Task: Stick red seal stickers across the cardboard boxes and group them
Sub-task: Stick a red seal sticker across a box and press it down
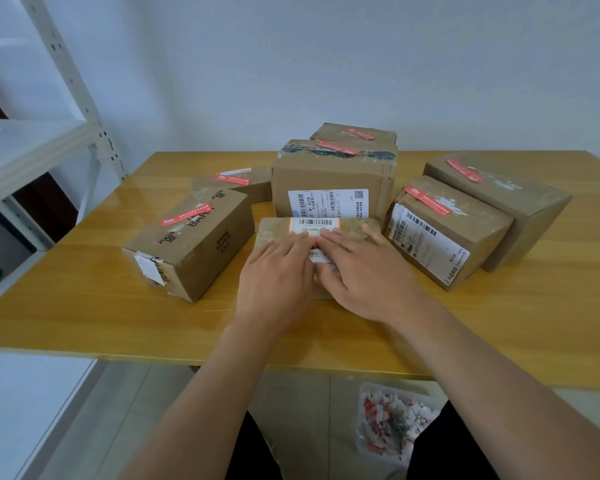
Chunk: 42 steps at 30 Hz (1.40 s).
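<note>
Near table edge: small flat brown cardboard box (354,226), barcode label on top
Left hand (276,275): fingers straight, flat on box
Right hand (368,275): fingers straight, pressing beside it
Hidden: sticker beneath fingers, unclear
Around: 6 sealed brown cardboard boxes (333,174)

We are looking at a yellow wooden table (84,317) against the wall, carrying seven cardboard boxes: a flat one (354,228) lying nearest us, a printed one (194,244) sitting left, a tall labelled one (329,178) standing behind, others flanking them.
</note>
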### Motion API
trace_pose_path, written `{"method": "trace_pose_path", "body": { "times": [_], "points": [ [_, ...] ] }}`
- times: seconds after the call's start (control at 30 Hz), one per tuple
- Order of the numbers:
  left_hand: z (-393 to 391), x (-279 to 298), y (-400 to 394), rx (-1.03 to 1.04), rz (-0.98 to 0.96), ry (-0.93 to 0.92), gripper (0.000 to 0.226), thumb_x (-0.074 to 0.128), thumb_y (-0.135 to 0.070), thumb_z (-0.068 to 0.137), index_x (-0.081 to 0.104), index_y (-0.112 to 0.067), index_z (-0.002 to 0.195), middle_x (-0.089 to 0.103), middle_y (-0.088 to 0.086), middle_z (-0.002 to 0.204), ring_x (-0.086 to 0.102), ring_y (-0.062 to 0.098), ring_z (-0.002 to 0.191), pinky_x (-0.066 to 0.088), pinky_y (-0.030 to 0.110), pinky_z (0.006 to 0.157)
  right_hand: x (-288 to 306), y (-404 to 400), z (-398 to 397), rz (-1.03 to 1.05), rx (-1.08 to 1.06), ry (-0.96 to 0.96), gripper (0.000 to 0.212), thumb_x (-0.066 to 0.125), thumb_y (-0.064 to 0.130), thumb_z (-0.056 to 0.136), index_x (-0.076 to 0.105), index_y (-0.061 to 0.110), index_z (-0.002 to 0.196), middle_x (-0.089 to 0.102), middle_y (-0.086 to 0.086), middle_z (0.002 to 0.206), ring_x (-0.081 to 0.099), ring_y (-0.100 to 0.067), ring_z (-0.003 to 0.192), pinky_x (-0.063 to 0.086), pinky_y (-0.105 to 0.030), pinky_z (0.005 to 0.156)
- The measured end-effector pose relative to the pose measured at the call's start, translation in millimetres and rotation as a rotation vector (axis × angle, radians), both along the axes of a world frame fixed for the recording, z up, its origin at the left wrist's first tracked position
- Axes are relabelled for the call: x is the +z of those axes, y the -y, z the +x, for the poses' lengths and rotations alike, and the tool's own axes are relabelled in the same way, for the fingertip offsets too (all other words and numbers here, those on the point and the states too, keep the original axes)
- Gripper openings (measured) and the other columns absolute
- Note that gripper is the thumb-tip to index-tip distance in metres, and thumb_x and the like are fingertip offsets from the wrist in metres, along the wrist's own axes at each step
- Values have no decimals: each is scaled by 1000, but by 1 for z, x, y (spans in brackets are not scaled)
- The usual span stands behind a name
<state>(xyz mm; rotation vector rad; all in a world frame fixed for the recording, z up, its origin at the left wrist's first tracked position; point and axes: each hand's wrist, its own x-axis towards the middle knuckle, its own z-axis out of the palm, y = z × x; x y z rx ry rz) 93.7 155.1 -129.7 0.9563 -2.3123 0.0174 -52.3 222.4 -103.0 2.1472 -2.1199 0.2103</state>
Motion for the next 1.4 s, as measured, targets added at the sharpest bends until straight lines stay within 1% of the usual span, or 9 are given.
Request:
{"method": "trace_pose_path", "body": {
  "times": [0.13,0.3,0.67,0.8,1.0,1.13,1.23,1.3,1.4],
  "points": [
    [-1,1,-2,27,2,1,35,37,-25,97,66,-14,115,69,3,119,65,20,107,46,35,93,-1,-3,-1,-21,-35,13,78,2,55,90,36,20,150,34,6,157,26,-7,146,3,-45,122],
    [-1,0,-5,73,-20,50,36,39,-29,99,67,-19,120,66,-1,124,63,16,109,41,29,94,-4,-7,0,-70,-82,46,68,13,53,95,42,20,147,41,5,153,28,-8,145,6,-46,122],
    [-4,1,-8,158,23,96,53,31,-42,98,61,-7,124,63,11,126,60,28,115,49,39,94,-7,-6,3,-79,-146,125,66,17,47,96,38,15,149,36,-1,156,25,-14,147,12,-41,123],
    [-2,-2,-8,101,-51,112,43,33,-35,102,62,-18,129,61,2,132,53,24,125,43,40,99,-7,-7,4,-73,-127,78,64,9,47,96,29,24,153,24,2,162,19,-14,149,14,-41,122],
    [-6,-6,-9,154,-26,72,53,31,-38,99,64,-8,126,64,9,131,54,24,129,38,40,109,-7,-5,1,-68,-143,111,66,13,49,98,32,16,152,27,-1,160,16,-14,150,9,-35,122],
    [-8,-3,-10,198,80,103,62,28,-46,95,55,-9,136,53,9,144,40,21,140,17,31,116,-10,-4,-2,-83,-157,130,62,21,48,102,33,11,151,30,-5,159,18,-16,149,6,-31,120],
    [-8,-1,-6,206,144,115,62,34,-46,97,43,-9,145,39,9,154,28,18,146,6,27,117,-11,-4,-2,-90,-165,150,70,15,52,99,32,9,151,28,-6,160,18,-18,149,7,-32,120],
    [-7,0,-6,195,146,129,60,32,-47,98,37,-13,148,34,10,156,24,20,148,8,31,119,-12,-5,-3,-128,-150,132,75,7,54,95,34,11,151,28,-8,160,21,-21,149,15,-37,122],
    [-7,2,-9,189,101,163,58,21,-48,97,40,-24,147,35,11,156,25,24,147,14,37,119,-11,-6,-3,-146,-110,83,65,8,48,98,41,21,148,31,-7,159,25,-23,147,23,-43,120]
  ]
}}
